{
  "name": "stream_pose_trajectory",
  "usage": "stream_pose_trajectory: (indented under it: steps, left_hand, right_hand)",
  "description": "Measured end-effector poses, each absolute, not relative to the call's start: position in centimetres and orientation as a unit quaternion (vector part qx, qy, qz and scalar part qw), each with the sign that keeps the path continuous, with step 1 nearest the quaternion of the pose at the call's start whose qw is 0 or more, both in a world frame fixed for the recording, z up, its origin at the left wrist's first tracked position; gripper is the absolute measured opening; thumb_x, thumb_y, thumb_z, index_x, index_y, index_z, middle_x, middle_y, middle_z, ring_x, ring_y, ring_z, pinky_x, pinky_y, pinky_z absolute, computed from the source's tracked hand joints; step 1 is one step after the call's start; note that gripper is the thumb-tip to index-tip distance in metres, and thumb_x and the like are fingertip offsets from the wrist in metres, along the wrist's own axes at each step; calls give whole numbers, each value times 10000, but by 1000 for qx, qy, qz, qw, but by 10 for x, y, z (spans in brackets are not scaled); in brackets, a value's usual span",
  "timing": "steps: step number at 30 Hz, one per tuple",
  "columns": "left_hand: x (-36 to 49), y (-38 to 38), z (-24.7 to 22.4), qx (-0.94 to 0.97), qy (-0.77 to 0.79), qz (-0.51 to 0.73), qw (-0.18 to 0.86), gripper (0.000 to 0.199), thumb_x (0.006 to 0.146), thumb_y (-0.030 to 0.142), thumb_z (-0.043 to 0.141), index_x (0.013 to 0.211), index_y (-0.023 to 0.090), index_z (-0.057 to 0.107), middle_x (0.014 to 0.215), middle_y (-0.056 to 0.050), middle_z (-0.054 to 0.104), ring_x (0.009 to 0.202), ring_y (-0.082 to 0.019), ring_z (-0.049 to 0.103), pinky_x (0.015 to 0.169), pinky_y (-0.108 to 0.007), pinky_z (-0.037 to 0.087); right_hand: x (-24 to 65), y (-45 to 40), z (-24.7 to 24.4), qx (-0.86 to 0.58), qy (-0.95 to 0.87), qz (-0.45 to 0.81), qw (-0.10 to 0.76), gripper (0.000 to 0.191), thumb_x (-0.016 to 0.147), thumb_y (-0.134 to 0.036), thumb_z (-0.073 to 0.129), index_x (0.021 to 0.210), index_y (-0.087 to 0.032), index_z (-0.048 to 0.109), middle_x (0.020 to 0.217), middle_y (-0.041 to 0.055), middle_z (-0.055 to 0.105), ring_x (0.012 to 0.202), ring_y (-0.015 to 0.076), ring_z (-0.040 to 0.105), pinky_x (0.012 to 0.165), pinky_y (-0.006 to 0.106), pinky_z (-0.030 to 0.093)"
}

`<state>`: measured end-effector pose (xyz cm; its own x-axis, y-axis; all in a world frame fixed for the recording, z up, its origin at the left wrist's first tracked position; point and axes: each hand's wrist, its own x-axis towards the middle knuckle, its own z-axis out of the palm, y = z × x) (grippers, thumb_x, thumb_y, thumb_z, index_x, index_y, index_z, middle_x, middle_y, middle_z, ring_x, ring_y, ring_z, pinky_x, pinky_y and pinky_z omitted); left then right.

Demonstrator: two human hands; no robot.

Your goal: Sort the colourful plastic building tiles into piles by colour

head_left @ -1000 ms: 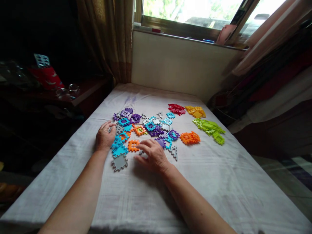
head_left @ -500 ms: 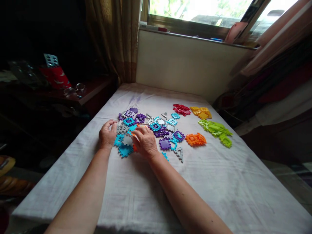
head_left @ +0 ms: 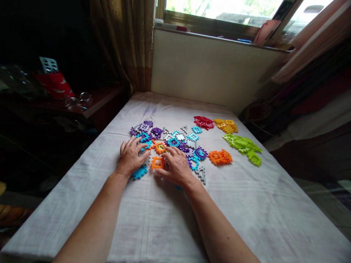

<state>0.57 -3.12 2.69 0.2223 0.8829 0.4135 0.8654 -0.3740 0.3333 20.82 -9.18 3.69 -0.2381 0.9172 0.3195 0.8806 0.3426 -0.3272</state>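
Observation:
My left hand (head_left: 131, 157) rests with spread fingers over the left part of a mixed pile of toothed plastic building tiles. Under and beside it are light blue tiles (head_left: 140, 172) and partly covered grey ones. On the pile's near side, my right hand (head_left: 178, 167) has thumb and fingers at the edge of an orange square tile with a window cut-out (head_left: 157, 163). Just beyond lies another orange tile with some green in it (head_left: 159, 147). Purple tiles (head_left: 157, 132) sit at the back of the pile, and a grey triangular tile (head_left: 202, 174) lies to its right.
Colour-sorted heaps lie to the right: red (head_left: 203, 122), yellow (head_left: 226, 125), green (head_left: 241, 144) and orange (head_left: 220, 157). A pale cloth (head_left: 153, 223) covers the table. On a dark side table at left are eyeglasses (head_left: 79, 100) and a red container (head_left: 55, 84).
My left hand has moved right and spread over the pile's left side. My right hand has shifted right and toward me, and the orange square tile now shows between the hands.

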Motion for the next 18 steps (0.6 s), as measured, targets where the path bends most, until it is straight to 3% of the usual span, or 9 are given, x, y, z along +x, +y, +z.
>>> stream_pose_trajectory:
  steps: [5, 11, 18]
  left_hand:
    - [-2, -25, 24, 777, 573, 259, 17, 339, 858, 425, 575, 1141, 280, 692, 1442, -88, 552, 1370, -299, 449, 1148, -558, 289]
    - [-12, -17, 20, 758, 586, 284, 20, 305, 876, 373, 509, 1101, 292, 699, 1401, -76, 585, 1342, -284, 474, 1135, -536, 311]
    - [-23, -11, 16, 736, 604, 306, 24, 305, 857, 334, 487, 1045, 292, 724, 1355, -85, 619, 1297, -312, 513, 1116, -549, 334]
  right_hand:
    - [270, -83, 35, -686, -664, -35, 294, 406, 798, -525, 676, 1067, -221, 688, 1349, 128, 595, 1265, 309, 480, 1042, 462, 351]
    - [339, -89, 30, -850, -454, -81, 253, 516, 783, -546, 667, 1146, -180, 677, 1353, 175, 569, 1255, 346, 450, 1031, 511, 340]
    - [360, -95, 24, -895, -362, -97, 242, 481, 798, -536, 636, 1133, -194, 683, 1310, 195, 578, 1204, 366, 466, 963, 548, 373]
